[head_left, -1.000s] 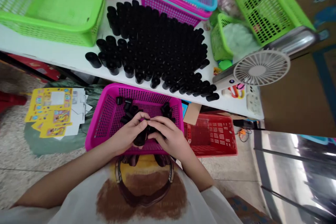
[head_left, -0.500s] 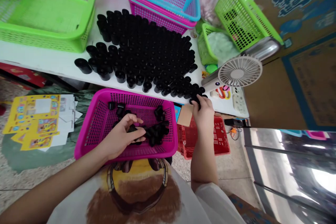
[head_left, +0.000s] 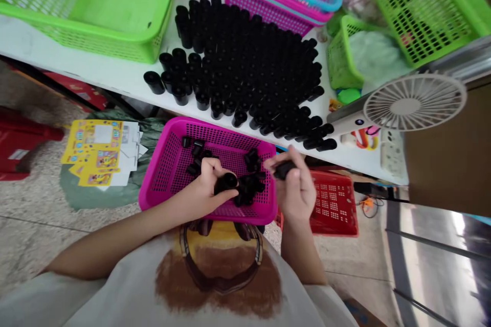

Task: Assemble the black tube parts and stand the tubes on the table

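My left hand [head_left: 215, 186] is closed around a black hollow cylinder [head_left: 229, 180], its round opening facing up, over the pink basket [head_left: 153, 189] at my lap. Just past the basket's right rim, my right hand [head_left: 295, 184] grips a small black piece [head_left: 284, 169] between thumb and fingers; its exact kind is unclear. Several loose black pieces [head_left: 251, 189] lie inside the basket around my left hand. On the white table, many black cylinders [head_left: 245, 61] stand upright in a dense group, with a front row [head_left: 240, 118] along the edge.
A green basket [head_left: 115, 36] stands at the table's left, stacked pink and blue baskets [head_left: 268, 7] behind the cylinders. A handheld fan [head_left: 414, 102] is at the right. Below are a red crate [head_left: 335, 204], yellow printed sheets [head_left: 102, 150] and a metal surface [head_left: 433, 245].
My right hand has come back from the table's front row to the basket's right side, now with a black piece. My left hand has picked up a cylinder. The view has shifted.
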`<state>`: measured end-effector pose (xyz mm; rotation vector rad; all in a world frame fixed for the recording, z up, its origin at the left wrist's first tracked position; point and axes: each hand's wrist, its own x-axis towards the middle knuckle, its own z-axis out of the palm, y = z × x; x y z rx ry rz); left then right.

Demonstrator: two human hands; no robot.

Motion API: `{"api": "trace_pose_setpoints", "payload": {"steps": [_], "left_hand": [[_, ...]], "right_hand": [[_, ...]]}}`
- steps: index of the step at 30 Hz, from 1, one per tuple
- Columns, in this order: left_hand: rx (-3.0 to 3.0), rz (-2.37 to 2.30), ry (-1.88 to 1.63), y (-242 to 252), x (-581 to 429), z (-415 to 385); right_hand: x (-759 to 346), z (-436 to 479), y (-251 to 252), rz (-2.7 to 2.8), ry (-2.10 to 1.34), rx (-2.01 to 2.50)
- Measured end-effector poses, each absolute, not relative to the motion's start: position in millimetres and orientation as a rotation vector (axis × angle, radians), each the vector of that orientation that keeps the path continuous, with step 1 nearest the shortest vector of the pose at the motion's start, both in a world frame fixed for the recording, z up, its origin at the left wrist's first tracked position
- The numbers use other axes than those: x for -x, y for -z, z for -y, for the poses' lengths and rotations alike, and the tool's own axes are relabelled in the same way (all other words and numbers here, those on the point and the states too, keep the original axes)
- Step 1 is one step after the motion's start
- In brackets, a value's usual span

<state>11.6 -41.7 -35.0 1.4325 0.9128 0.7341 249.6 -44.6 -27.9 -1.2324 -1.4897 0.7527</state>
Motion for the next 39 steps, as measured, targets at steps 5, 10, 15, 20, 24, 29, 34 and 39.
{"api": "trace_pose_setpoints", "payload": {"steps": [5,10,15,20,24,29,34,39], "left_hand": [[-1.364,-0.851,-0.732,22.3,-14.2,42.6],[-1.272,-0.844,-0.724,19.7,-10.9,46.0],[-1.137,-0.809,-0.711,14.5,-11.4,43.4],[-1.135,-0.793,-0.743,15.4,-8.4,41.4],[-1.158,-0.786,-0.691,23.2,-1.7,40.2],[-0.977,-0.645,-0.668,29.7,-3.7,33.3],[-1.087,-0.945,-0.865,22.0,10.8,17.4],[-1.399,-1.395,-1.04,13.7,56.2,-13.7]], "right_hand": [[-205.4,58.1,23.9,1.725,-0.809,1.101],[-203.6,54.5,27.0,1.739,-0.808,1.078],[-202.4,58.3,26.2,1.705,-0.81,1.128],[-209.8,54.2,22.5,1.965,-0.934,0.998],[-219.1,51.3,24.8,2.173,-1.13,0.879],[-218.4,55.0,27.8,2.03,-1.216,0.982],[-255.2,46.9,18.2,1.8,-0.541,1.367],[-352.4,37.1,20.9,1.298,0.194,1.884]]}}
